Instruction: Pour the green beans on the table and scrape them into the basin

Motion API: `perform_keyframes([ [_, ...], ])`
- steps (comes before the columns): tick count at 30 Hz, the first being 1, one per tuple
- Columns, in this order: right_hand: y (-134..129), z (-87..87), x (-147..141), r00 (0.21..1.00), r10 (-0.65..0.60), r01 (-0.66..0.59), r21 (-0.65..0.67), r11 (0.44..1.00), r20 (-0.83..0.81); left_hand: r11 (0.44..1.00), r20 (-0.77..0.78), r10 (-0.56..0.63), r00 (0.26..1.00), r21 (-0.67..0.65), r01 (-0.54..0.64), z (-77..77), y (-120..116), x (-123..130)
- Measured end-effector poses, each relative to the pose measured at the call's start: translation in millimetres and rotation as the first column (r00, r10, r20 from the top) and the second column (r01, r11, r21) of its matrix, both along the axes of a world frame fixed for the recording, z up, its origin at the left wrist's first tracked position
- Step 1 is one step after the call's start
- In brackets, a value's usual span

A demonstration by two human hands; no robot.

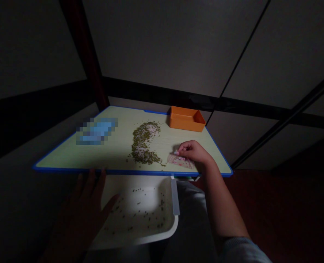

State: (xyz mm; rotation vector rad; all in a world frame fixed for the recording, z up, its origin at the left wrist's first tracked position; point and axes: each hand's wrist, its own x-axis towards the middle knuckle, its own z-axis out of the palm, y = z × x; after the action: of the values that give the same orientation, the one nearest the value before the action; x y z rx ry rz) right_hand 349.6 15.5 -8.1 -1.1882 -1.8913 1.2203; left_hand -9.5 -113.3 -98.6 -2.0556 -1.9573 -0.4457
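At the table's near right part, my right hand (pixel 194 150) is closed, thumb and fingers pinched at the upper edge of a pink see-through protractor (pixel 182 162). A small whitish bit shows at the fingertips, too small to name. To its left, a curved heap of small green beans (pixel 140 142) with pale grains mixed in lies on the pale green tabletop (pixel 115 153). My left hand (pixel 87 204) is in shadow, fingers spread, over the left side of a white plastic tub (pixel 140 239); it holds nothing visible.
An orange open box (pixel 187 122) stands at the far right corner of the table. A blue item (pixel 97 131), pixelated, lies at the left. Scattered dark beans lie in the tub below the table's blue edge (pixel 134 172). Cabinet panels (pixel 162 44) rise behind.
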Motion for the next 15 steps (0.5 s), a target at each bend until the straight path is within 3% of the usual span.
perform_keyframes([
  [6,-2,-1.0,-7,0.995,0.084,-0.085,-0.020,0.996,-0.056,1.000,-0.012,-0.010,1.000,0.026,0.010,1.8,-2,0],
  [15,-6,-1.0,-14,0.994,0.108,-0.108,-0.033,0.994,-0.013,0.998,-0.024,-0.024,0.999,0.055,0.025,1.5,-2,1],
])
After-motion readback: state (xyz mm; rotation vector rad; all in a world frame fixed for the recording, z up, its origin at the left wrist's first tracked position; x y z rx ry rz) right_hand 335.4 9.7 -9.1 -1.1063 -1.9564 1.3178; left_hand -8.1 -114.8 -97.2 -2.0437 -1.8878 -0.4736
